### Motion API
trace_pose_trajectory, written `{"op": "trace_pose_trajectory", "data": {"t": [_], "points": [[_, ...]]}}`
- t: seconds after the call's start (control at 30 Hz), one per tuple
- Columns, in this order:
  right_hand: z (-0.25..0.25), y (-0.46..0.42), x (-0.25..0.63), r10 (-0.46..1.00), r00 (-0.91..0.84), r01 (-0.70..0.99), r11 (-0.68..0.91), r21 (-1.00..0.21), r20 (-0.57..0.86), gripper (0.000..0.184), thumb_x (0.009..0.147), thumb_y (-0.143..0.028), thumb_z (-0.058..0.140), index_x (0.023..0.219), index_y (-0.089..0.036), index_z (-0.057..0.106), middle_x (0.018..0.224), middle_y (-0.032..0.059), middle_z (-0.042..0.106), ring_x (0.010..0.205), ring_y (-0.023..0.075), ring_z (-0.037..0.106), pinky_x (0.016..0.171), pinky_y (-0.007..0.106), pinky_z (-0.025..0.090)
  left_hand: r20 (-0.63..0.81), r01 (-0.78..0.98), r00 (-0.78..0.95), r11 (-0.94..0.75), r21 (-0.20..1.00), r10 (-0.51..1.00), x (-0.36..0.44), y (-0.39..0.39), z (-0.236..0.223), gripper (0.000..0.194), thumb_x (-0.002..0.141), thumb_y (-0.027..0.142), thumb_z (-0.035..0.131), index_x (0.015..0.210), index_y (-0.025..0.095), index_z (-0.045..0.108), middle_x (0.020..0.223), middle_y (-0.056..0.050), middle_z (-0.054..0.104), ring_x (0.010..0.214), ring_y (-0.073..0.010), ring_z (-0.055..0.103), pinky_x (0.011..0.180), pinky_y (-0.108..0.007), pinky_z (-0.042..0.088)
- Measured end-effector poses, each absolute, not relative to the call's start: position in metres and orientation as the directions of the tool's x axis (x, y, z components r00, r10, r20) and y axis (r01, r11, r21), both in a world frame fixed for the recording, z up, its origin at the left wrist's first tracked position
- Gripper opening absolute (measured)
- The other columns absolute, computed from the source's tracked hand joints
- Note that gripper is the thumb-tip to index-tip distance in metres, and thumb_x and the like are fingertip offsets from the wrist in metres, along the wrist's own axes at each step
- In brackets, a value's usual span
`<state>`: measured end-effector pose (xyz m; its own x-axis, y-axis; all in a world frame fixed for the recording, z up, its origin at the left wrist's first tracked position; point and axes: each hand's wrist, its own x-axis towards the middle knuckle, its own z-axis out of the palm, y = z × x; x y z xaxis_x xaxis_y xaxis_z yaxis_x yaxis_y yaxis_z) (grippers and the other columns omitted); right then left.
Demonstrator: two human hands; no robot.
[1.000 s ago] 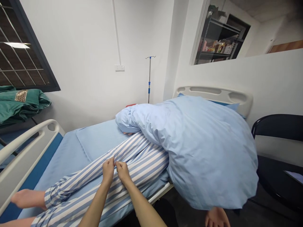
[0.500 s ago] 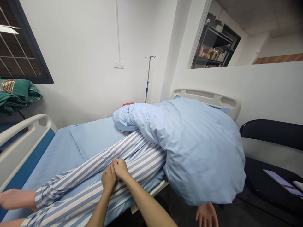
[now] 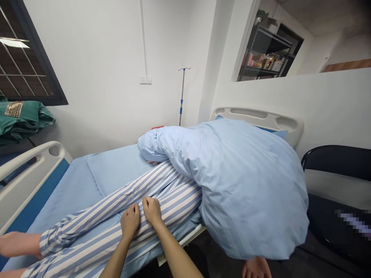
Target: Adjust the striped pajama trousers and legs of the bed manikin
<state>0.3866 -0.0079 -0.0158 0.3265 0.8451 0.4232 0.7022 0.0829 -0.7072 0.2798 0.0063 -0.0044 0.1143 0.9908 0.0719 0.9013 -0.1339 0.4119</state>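
My left hand (image 3: 130, 221) is closed in a loose fist, just over the thigh of a figure in blue-and-white striped trousers (image 3: 176, 195). Beside it to the right, my right hand (image 3: 152, 210) is also a fist, with a small gap between the two. I see no object in either hand. The figure lies on a bed with a light blue sheet (image 3: 116, 166). A bulky pale blue quilt (image 3: 246, 177) covers its upper body and hides the head. One hand of the figure (image 3: 256, 267) hangs out below the quilt; a bare foot (image 3: 20, 244) shows at left.
A cream footboard (image 3: 43, 154) is at the left and a headboard (image 3: 285, 123) behind the quilt. An IV pole (image 3: 182, 90) stands by the wall. To the right is a black folding chair (image 3: 339, 162). Folded green cloth (image 3: 29, 119) lies at far left.
My two fists, pressed together before, have come apart, the left one shifting slightly left and the right one slightly right. The figure and quilt lie as before; the view has turned a little.
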Motion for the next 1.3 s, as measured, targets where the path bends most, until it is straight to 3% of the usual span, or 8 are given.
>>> {"op": "trace_pose_trajectory", "data": {"t": [0.13,0.27,0.5,0.6,0.73,0.97,1.2,1.3], "points": [[-0.012,-0.008,0.39,0.852,0.31,0.66,0.127,-0.74,0.422,0.043,0.092,-0.033,0.032,0.057,-0.018,0.053,0.054,0.0023,0.057,0.052,0.0108,0.045,0.055,0.027,0.02,0.103,0.825,0.133,-0.167,0.54,0.986,0.28,0.007,-0.006,0.035,0.087,0.035,0.031,0.066,0.02,0.054,0.072,-0.004,0.064,0.07,-0.0162,0.056,0.064,-0.025,0.032],[-0.009,-0.01,0.392,0.846,0.349,0.594,0.133,-0.793,0.404,0.044,0.091,-0.035,0.032,0.055,-0.018,0.052,0.052,0.0014,0.054,0.052,0.0103,0.044,0.054,0.027,0.02,0.155,0.666,0.042,-0.143,0.732,0.987,0.281,0.013,0.01,0.038,0.083,0.038,0.031,0.051,0.02,0.041,0.048,0.002,0.046,0.054,-0.0129,0.045,0.056,-0.024,0.031],[-0.007,-0.009,0.395,0.842,0.391,0.474,0.161,-0.866,0.37,0.045,0.089,-0.036,0.034,0.051,-0.017,0.047,0.047,-0.0013,0.046,0.048,0.0094,0.038,0.051,0.026,0.019,0.149,0.319,-0.143,-0.096,0.943,0.978,0.312,0.017,0.026,0.033,0.078,0.039,0.036,0.05,0.021,0.038,0.046,0.005,0.038,0.049,-0.0108,0.038,0.052,-0.023,0.034],[-0.007,-0.01,0.396,0.851,0.394,0.406,0.177,-0.897,0.347,0.044,0.089,-0.037,0.034,0.053,-0.017,0.048,0.049,-0.0019,0.047,0.05,0.0091,0.04,0.05,0.023,0.021,0.094,0.392,-0.104,-0.046,0.919,0.99,0.325,0.008,0.006,0.036,0.079,0.044,0.036,0.052,0.02,0.044,0.048,0.002,0.046,0.052,-0.0126,0.042,0.053,-0.024,0.034],[-0.005,-0.012,0.397,0.849,0.415,0.383,0.164,-0.909,0.327,0.043,0.088,-0.036,0.035,0.053,-0.016,0.048,0.049,-0.0029,0.044,0.051,0.0087,0.041,0.049,0.022,0.023,0.062,0.64,-0.04,-0.023,0.768,0.997,0.328,0.0,-0.013,0.037,0.083,0.044,0.033,0.064,0.02,0.056,0.064,-0.003,0.061,0.062,-0.0154,0.051,0.057,-0.024,0.032],[-0.001,-0.011,0.397,0.869,0.397,0.489,0.072,-0.869,0.296,0.041,0.086,-0.03,0.038,0.051,-0.016,0.053,0.047,-0.0023,0.049,0.049,0.0088,0.041,0.048,0.022,0.024,0.111,0.744,0.02,-0.089,0.663,0.994,0.324,0.003,-0.015,0.033,0.088,0.031,0.032,0.07,0.019,0.056,0.071,-0.006,0.065,0.067,-0.0148,0.056,0.061,-0.024,0.033],[0.035,-0.02,0.414,0.907,0.131,0.825,0.124,-0.551,0.401,0.026,0.08,-0.029,0.048,0.063,-0.02,0.065,0.06,0.0011,0.064,0.054,0.0119,0.049,0.053,0.024,0.024,0.121,0.818,0.069,-0.125,0.562,0.99,0.325,0.001,-0.015,0.021,0.083,0.021,0.041,0.082,0.018,0.062,0.088,-0.009,0.068,0.079,-0.0179,0.06,0.066,-0.025,0.036],[0.036,-0.02,0.421,0.893,0.135,0.834,0.131,-0.535,0.429,0.029,0.083,-0.029,0.046,0.061,-0.019,0.062,0.058,0.0001,0.063,0.053,0.0107,0.048,0.053,0.025,0.022,0.115,0.802,0.077,-0.13,0.583,0.99,0.326,0.001,-0.015,0.027,0.087,0.028,0.036,0.08,0.02,0.06,0.086,-0.008,0.068,0.075,-0.0173,0.06,0.063,-0.025,0.035]]}}
